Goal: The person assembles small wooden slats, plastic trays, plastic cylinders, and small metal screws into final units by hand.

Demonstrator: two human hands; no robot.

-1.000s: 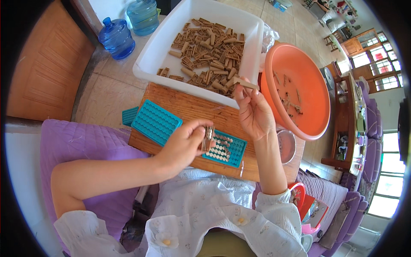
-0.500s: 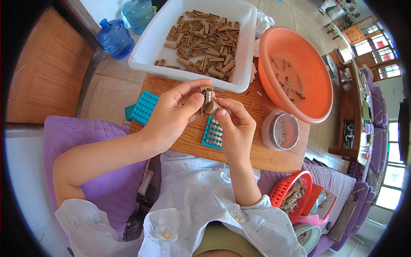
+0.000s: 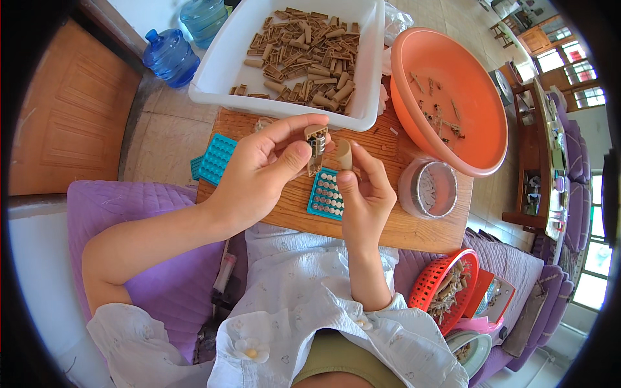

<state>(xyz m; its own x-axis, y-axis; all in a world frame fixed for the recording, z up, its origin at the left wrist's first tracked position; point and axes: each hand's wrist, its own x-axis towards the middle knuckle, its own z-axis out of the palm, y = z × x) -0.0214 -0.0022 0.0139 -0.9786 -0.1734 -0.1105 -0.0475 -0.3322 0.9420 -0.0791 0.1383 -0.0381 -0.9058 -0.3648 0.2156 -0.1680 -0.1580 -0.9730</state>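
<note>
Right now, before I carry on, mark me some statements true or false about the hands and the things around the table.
1. The left hand holds a casing with metal parts inside. True.
2. The right hand is empty. False: it holds a tan cover.
3. The casing and the cover are pressed together. False: a gap shows between them.
4. The clear jar stands right of the teal tray with pale discs. True.
5. Brown pieces lie in the white bin. True.
6. The orange basin is left of the white bin. False: it is to the right.
</note>
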